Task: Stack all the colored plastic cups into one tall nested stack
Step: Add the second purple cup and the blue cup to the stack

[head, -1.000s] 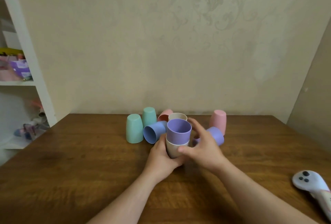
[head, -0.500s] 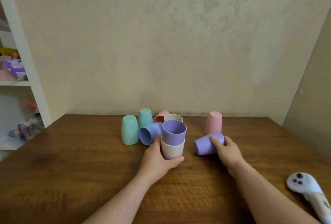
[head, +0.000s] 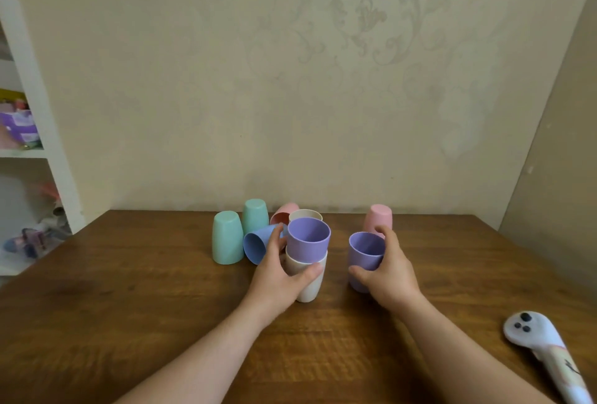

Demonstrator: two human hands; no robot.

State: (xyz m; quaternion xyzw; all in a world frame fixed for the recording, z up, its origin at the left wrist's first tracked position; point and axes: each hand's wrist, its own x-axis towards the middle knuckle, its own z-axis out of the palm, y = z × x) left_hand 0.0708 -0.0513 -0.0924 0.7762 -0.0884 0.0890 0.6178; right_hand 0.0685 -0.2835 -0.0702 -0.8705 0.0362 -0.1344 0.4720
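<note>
My left hand (head: pixel 277 277) grips a short stack (head: pixel 307 261): a purple cup nested in a cream cup, standing upright on the wooden table (head: pixel 129 306). My right hand (head: pixel 386 271) holds a second purple cup (head: pixel 365 250) upright, mouth up, just right of the stack. Behind it a pink cup (head: pixel 377 217) stands upside down. Left of the stack a blue cup (head: pixel 258 242) lies on its side. Two mint cups (head: pixel 227 237) (head: pixel 255 215) stand upside down. Another cream cup (head: pixel 305 215) and a coral cup (head: pixel 281 215) sit behind the stack.
A white toy with black dots and a handle (head: pixel 536 344) lies at the table's right front. A white shelf unit (head: pixel 35 132) with toys stands to the left. The wall runs close behind the cups, and a second wall closes the right side.
My right hand has lifted the purple cup that lay on its side and turned it upright. My left hand has kept hold of the stack.
</note>
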